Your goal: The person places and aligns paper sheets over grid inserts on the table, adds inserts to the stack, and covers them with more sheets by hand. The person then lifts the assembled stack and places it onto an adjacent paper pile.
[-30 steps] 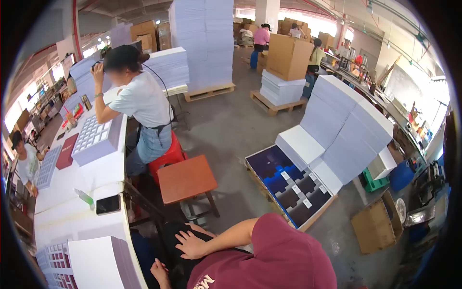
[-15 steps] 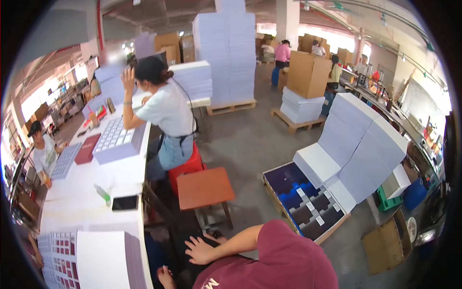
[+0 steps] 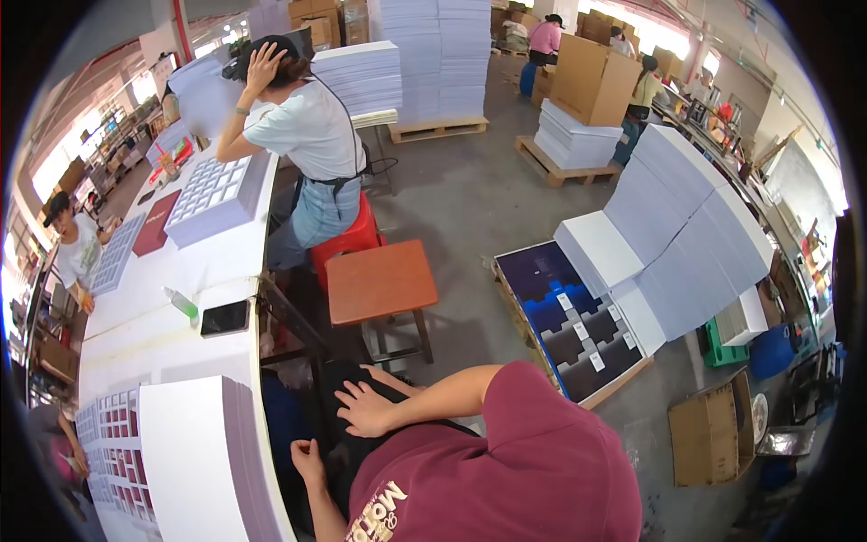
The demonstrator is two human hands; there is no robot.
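Note:
My right hand (image 3: 366,409) lies with spread fingers on my dark trousers (image 3: 348,443) and holds nothing. Lower and to the left, my left hand (image 3: 309,461) hangs beside the table edge with its fingers curled in; no object shows in it. Nearest to that hand is a tall stack of white sheets (image 3: 185,452) on the white table (image 3: 135,348). White grid pieces (image 3: 117,434) with rectangular openings lie left of the stack. Farther up the table are a black phone (image 3: 225,318) and a small bottle with green contents (image 3: 183,303).
A brown-topped stool (image 3: 381,282) stands ahead, near a seated person (image 3: 312,135) in a white shirt. Another person (image 3: 77,253) is across the table. On the right, a pallet carries dark printed sheets (image 3: 578,334) and white stacks (image 3: 677,226); an open carton (image 3: 704,434) sits beyond.
My view has tilted down and shifted, so more of my shirt shows. My right hand stays on my trousers. The seated person's raised hand has moved onto their capped head, which leans forward.

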